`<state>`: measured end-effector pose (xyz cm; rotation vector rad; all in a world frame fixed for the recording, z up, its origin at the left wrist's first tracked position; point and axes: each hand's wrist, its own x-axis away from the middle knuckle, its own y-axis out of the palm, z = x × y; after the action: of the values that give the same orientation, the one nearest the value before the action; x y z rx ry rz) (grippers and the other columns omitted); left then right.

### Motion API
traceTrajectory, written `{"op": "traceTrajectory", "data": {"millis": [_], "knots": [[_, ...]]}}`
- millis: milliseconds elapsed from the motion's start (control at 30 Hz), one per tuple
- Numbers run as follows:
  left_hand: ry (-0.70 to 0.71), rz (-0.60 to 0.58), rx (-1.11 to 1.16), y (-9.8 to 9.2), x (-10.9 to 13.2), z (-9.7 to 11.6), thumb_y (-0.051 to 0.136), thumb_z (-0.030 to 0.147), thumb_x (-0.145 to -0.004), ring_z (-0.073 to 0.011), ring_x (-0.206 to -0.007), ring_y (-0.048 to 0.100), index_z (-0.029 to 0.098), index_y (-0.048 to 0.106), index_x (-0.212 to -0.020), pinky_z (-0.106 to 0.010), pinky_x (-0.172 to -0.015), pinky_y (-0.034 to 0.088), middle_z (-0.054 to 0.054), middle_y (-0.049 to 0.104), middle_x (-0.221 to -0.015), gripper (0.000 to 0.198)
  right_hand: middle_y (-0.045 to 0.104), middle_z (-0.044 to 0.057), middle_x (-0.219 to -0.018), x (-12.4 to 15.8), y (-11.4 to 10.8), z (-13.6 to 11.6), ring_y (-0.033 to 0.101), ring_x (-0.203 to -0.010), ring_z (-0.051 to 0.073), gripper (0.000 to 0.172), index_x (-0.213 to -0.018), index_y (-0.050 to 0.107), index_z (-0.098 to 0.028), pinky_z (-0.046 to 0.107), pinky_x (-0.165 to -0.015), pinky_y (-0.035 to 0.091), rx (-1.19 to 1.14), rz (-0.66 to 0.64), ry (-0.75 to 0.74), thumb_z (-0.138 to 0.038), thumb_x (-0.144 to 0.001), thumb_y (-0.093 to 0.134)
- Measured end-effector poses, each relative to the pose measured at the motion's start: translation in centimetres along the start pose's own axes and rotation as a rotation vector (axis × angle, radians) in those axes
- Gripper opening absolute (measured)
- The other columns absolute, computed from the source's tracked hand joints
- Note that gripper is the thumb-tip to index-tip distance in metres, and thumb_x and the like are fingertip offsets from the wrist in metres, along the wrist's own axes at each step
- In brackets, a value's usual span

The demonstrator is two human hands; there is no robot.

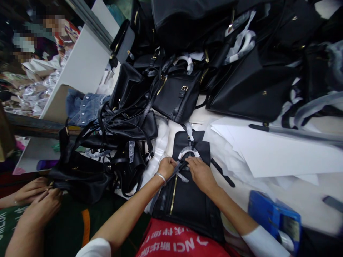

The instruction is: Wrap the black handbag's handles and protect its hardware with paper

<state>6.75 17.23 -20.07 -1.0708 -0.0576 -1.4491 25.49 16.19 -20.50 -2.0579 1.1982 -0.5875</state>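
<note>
Black leather handbag with a gold zip (187,200) lies flat on the white tabletop (300,200), straight before you. Your left hand (166,167) and right hand (200,174) meet at its top edge, each grip pinched on the plastic-wrapped black strap (184,165). Left of that handbag, another person's hands (40,200) touch a pile of black bags (107,142).

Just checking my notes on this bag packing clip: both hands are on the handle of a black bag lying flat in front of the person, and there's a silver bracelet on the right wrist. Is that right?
Not quite. In the head view the silver bracelet sits on the left wrist, not the right. The rest holds: the left hand and right hand are both at the handle of the black bag lying flat in front of the person.
</note>
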Motion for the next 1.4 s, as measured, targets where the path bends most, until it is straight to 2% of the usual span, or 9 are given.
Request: {"op": "traceTrajectory", "data": {"millis": [333,467,567,700,867,1100,1267,1400], "knots": [[-0.004,-0.037,-0.079,1.3,-0.9,1.7,0.057,0.017,-0.066,-0.0085,-0.048,0.044,0.013,0.058,-0.056,-0.021,-0.049,0.032,0.002,0.053,-0.05,0.011,0.057,0.011,-0.123,1.0,0.4,-0.1,0.049,-0.117,0.021,0.033,-0.11,0.061,-0.015,0.038,-0.101,0.041,-0.108,-0.019,-0.08,-0.005,-0.084,0.044],[-0.027,-0.044,-0.112,1.7,-0.8,2.0,0.056,0.017,-0.068,-0.0089,-0.048,0.046,0.012,0.061,-0.06,-0.021,-0.048,0.032,0.002,0.054,-0.05,0.011,0.054,0.013,-0.125,1.4,0.0,-0.2,0.048,-0.116,0.022,0.032,-0.117,0.056,-0.014,0.039,-0.1,0.041,-0.055,0.033,0.046,-0.011,-0.088,0.041],[-0.038,-0.041,-0.15,1.8,-0.8,2.3,0.058,0.017,-0.069,-0.0088,-0.048,0.044,0.013,0.06,-0.058,-0.021,-0.048,0.031,0.002,0.052,-0.049,0.012,0.059,0.014,-0.114,1.6,-0.2,-0.7,0.05,-0.109,0.025,0.029,-0.113,0.057,-0.011,0.04,-0.097,0.041,0.043,0.026,0.155,-0.012,-0.089,0.041],[-0.066,-0.042,-0.205,2.2,-0.8,2.9,0.06,0.02,-0.07,-0.0094,-0.048,0.044,0.014,0.057,-0.054,-0.022,-0.049,0.03,0.003,0.048,-0.047,0.017,0.061,0.012,-0.105,1.8,0.2,-1.1,0.052,-0.102,0.024,0.026,-0.107,0.059,-0.013,0.036,-0.094,0.041,0.044,-0.001,0.176,-0.01,-0.088,0.041],[-0.12,-0.03,-0.235,3.5,-1.4,3.4,0.061,0.023,-0.071,-0.0121,-0.054,0.049,0.015,0.057,-0.057,-0.023,-0.052,0.032,0.001,0.053,-0.052,0.016,0.059,0.01,-0.113,2.3,0.3,-0.7,0.049,-0.107,0.021,0.031,-0.116,0.054,-0.014,0.033,-0.099,0.037,-0.006,0.025,0.161,-0.009,-0.089,0.04],[-0.172,-0.048,-0.165,3.8,-1.6,2.8,0.06,0.024,-0.073,-0.0107,-0.055,0.051,0.015,0.058,-0.064,-0.02,-0.051,0.034,0.001,0.057,-0.058,0.013,0.052,0.01,-0.126,3.0,-0.1,-1.6,0.043,-0.118,0.025,0.025,-0.111,0.056,-0.021,0.043,-0.102,0.033,-0.035,0.049,0.127,-0.023,-0.087,0.05],[-0.196,-0.082,-0.091,3.5,-2.0,2.2,0.06,0.025,-0.072,-0.0096,-0.052,0.05,0.015,0.058,-0.065,-0.02,-0.05,0.036,0.002,0.056,-0.057,0.012,0.05,0.011,-0.13,2.9,0.7,-2.3,0.038,-0.125,0.027,0.014,-0.092,0.06,-0.019,0.047,-0.105,0.027,-0.05,0.112,0.205,-0.03,-0.084,0.054],[-0.201,-0.087,-0.053,3.5,-2.2,1.9,0.061,0.025,-0.071,-0.01,-0.053,0.051,0.016,0.057,-0.065,-0.02,-0.05,0.036,0.003,0.056,-0.057,0.012,0.052,0.01,-0.129,2.6,1.3,-2.5,0.038,-0.125,0.025,0.013,-0.09,0.06,-0.02,0.046,-0.106,0.027,-0.082,0.143,0.24,-0.029,-0.084,0.055]]}}
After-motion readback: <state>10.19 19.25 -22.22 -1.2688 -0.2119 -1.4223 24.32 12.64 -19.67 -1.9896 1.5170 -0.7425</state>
